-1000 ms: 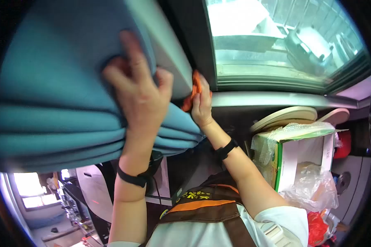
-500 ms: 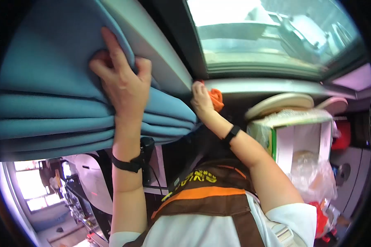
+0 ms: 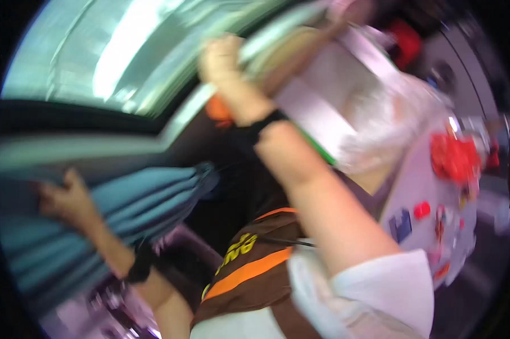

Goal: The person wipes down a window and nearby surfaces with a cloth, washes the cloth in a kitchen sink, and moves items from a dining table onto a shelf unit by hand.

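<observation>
steadying a blue curtain at left while the other arm is out at the window edge: that's my read of the step in hand. motion blur heavy, details rough. curtain bunched in folds, on the near side of the window. left hand is toward the curtain's left end, thumb up and apart, other fingers toward the left; on the fabric, but can't tell whether it grips or just presses. left forearm slants up and left from the near edge, dark wristband on it. right hand is at the far side, over the window's right-hand edge; knuckles look bent, can't tell if it's closed on anything. orange cloth shows just beside the right wrist, partly behind it, near the pale ledge; held or loose, can't tell. right arm stretched well out, elbow slightly bent, overlapping the left side of an open box with clear plastic at it. next move seems to call for a sure hold on the cloth, curtain clear of the ledge, forearm off the box.
</observation>
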{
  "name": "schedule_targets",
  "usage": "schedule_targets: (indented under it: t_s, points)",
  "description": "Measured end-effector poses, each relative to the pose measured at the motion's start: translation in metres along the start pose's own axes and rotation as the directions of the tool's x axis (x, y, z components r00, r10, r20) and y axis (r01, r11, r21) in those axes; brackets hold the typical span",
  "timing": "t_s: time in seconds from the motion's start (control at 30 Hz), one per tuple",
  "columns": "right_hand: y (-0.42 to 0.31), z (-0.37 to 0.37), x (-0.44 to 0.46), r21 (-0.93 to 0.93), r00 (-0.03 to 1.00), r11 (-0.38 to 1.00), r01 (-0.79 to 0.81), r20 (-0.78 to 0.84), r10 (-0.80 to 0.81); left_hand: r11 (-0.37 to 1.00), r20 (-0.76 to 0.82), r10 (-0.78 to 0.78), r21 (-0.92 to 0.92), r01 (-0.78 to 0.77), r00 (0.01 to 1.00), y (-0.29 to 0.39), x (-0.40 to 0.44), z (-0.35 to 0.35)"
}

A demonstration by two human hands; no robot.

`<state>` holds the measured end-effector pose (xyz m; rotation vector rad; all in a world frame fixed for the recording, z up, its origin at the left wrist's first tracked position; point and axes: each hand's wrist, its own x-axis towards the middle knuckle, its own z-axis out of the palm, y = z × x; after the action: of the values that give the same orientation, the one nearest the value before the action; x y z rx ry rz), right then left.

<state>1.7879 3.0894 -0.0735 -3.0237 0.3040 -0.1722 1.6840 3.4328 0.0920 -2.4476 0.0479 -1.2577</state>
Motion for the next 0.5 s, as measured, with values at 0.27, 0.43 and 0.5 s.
schedule_targets:
  t_s: [0.27, 0.43, 0.5]
  points:
    - [-0.045, 0.140, 0.001, 0.576, 0.765, 0.810, -0.114, -0.469, 0.442, 0.967, -0.029, 0.076, 0.245, -0.066, 0.997, -0.015, 0.005, 0.014]
    - [-0.096, 0.126, -0.112, 0.303, 0.669, 0.832, 0.464, -0.736, -0.105, 0.991, -0.039, -0.039, 0.127, 0.043, 0.998, 0.022, 0.003, -0.004]
    - [-0.096, 0.143, -0.110, 0.368, 0.648, 0.704, 0.607, -0.742, -0.171, 0.989, -0.061, -0.097, 0.107, 0.104, 0.993, 0.023, 0.004, -0.009]
